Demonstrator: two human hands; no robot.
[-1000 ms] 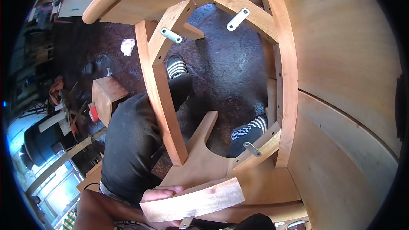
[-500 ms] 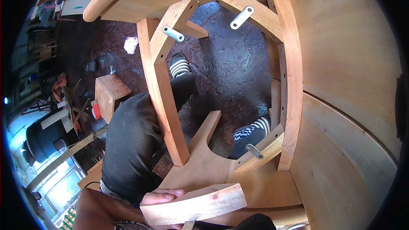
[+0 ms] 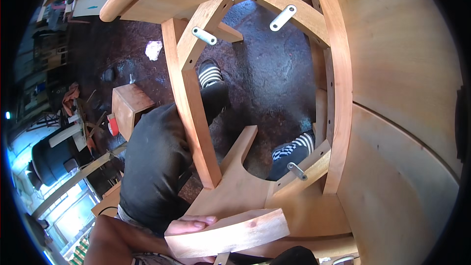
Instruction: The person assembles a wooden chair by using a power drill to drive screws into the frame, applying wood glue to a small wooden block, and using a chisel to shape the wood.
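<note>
At the lower edge, my left hand (image 3: 189, 224) is closed around one end of a short, pale wooden brace (image 3: 228, 233). The fingers lie over its top, and part of the hand is hidden behind it. A small metal plate (image 3: 222, 258) sticks out under the brace. Beyond it stands a wooden furniture frame (image 3: 191, 118) with angled corner braces. Metal plates with holes are fixed to these: one at the far left (image 3: 204, 36), one at the far right (image 3: 283, 17) and one at the near right (image 3: 297, 171). My right hand is out of view.
Large wooden panels (image 3: 397, 44) rise on the right. My legs and striped shoes (image 3: 211, 74) show inside and beside the frame. On the floor to the left are a wooden box (image 3: 130, 108), a red roll (image 3: 113, 125) and a pale scrap (image 3: 153, 50).
The whole view has shifted slightly, so things appear a little to the right. My left hand keeps its hold on the wooden brace.
</note>
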